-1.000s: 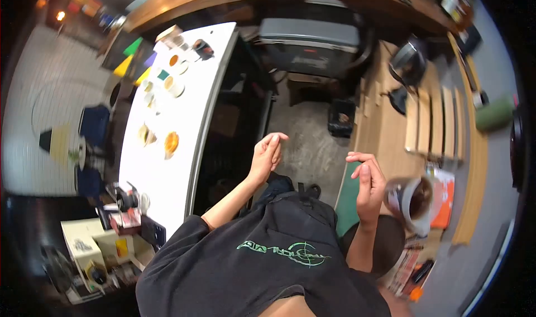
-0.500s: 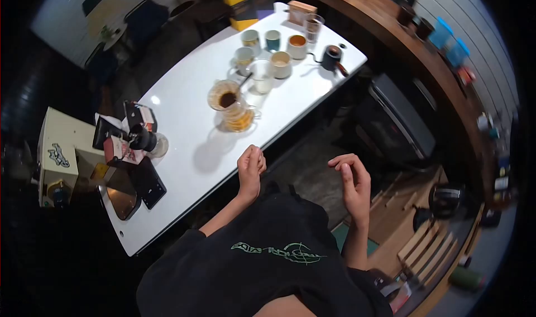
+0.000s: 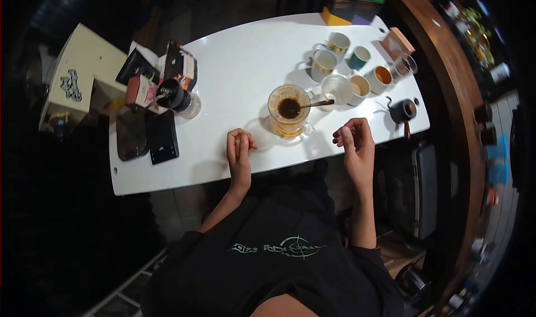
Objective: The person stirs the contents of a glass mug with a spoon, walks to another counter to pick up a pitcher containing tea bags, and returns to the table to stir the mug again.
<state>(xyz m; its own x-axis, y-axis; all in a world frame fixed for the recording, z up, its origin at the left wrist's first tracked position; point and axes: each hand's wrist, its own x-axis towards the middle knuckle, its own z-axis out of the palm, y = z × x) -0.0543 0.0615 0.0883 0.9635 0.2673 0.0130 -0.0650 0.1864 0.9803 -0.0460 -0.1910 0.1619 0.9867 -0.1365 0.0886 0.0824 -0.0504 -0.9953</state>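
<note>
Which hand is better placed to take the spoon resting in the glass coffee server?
Right, probably. The spoon sticks out of the glass coffee server toward the right hand, which hovers empty just below it. The left hand is curled on the server's other side.

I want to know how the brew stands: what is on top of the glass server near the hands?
A dripper with dark wet grounds sits on the glass server; amber coffee shows below. The dripper covers the server's mouth.

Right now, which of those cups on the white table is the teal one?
The teal cup stands in the far row, between the cream mug and the cup of orange-brown liquid; the others look pale.
</note>
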